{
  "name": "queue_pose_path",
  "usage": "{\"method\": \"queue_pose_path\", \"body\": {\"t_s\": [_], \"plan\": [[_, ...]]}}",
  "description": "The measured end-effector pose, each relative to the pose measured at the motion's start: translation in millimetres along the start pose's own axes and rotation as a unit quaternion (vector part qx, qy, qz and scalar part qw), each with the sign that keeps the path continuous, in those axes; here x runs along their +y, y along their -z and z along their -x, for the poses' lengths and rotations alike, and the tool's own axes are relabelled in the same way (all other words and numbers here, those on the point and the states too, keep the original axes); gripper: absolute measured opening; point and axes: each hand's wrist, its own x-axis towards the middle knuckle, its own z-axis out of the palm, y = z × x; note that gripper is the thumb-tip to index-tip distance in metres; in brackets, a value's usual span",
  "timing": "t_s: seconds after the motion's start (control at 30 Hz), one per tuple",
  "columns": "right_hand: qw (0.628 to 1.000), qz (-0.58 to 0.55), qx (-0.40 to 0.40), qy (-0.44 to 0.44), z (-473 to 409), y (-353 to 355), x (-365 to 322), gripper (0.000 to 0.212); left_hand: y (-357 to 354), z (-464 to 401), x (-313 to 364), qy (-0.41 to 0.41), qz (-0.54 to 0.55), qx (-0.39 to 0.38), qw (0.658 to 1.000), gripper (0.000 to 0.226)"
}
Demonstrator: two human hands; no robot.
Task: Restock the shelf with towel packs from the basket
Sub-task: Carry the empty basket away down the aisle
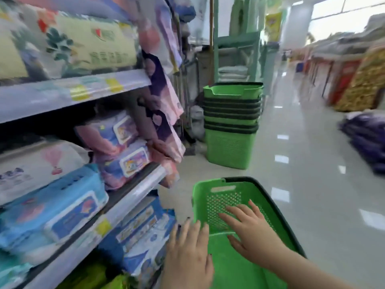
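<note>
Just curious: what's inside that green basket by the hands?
No packs visible inside the green basket; the right hand reaches in, open. Its near end is hidden by the arms.

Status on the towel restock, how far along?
Looks near the end. Done: the green basket shows only its bare floor and perforated wall, no packs visible, and the shelf beside it holds blue and purple packs. In hand: nothing; the left hand and right hand are both open over the basket. Left: nothing visible to shelve; possibly returning it to the basket stack.
</note>
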Motion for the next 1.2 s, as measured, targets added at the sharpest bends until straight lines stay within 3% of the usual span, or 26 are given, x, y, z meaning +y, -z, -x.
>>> {"method": "queue_pose_path", "body": {"t_s": [0.1,0.17,0.2,0.27,0.37,0.43,0.47,0.57,0.7,0.77,0.87,0.97,1.0,1.07,1.13,1.2], "plan": [[0.987,-0.020,-0.100,-0.127,44,-28,35,0.049,-52,2,34,0.002,0.057,-0.171,0.984,0.071],[0.966,-0.026,-0.172,-0.191,75,-56,54,0.045,-90,7,48,0.013,0.083,-0.230,0.970,0.048],[0.962,-0.015,-0.182,-0.201,93,-68,59,0.030,-103,8,56,0.009,0.073,-0.277,0.958,0.044],[0.952,-0.032,-0.226,-0.206,114,-86,67,0.054,-127,12,64,-0.027,0.032,-0.296,0.954,0.049],[0.949,-0.031,-0.235,-0.206,123,-85,66,0.037,-155,17,54,-0.058,0.003,-0.455,0.888,0.051],[0.963,-0.003,-0.198,-0.184,121,-85,65,0.040,-171,20,44,-0.045,0.009,-0.498,0.866,0.061],[0.968,0.014,-0.174,-0.182,120,-86,65,0.046,-175,22,42,-0.038,0.017,-0.501,0.864,0.064],[0.980,0.067,-0.104,-0.157,119,-84,59,0.050,-160,17,42,-0.071,0.004,-0.493,0.867,0.044],[0.985,0.070,-0.023,-0.155,117,-95,49,0.069,-140,0,33,-0.084,-0.028,-0.478,0.874,0.048],[0.979,0.046,-0.087,-0.179,109,-87,35,0.068,-131,-7,24,-0.097,-0.050,-0.442,0.890,0.055],[0.979,-0.021,-0.170,-0.112,100,-80,6,0.072,-113,-16,9,-0.094,-0.089,-0.385,0.914,0.070],[0.960,-0.025,-0.249,-0.124,88,-78,-25,0.045,-106,-26,-8,-0.061,-0.119,-0.372,0.919,0.095],[0.952,-0.025,-0.273,-0.134,88,-82,-34,0.051,-106,-28,-13,-0.048,-0.126,-0.372,0.918,0.096],[0.961,-0.021,-0.251,-0.113,79,-87,-55,0.053,-108,-33,-19,-0.019,-0.136,-0.360,0.923,0.094],[0.966,-0.092,-0.226,-0.080,72,-83,-69,0.038,-108,-36,-18,0.020,-0.146,-0.354,0.924,0.079],[0.979,-0.101,-0.143,-0.100,67,-82,-74,0.035,-108,-35,-9,0.055,-0.125,-0.365,0.921,0.071]]}}
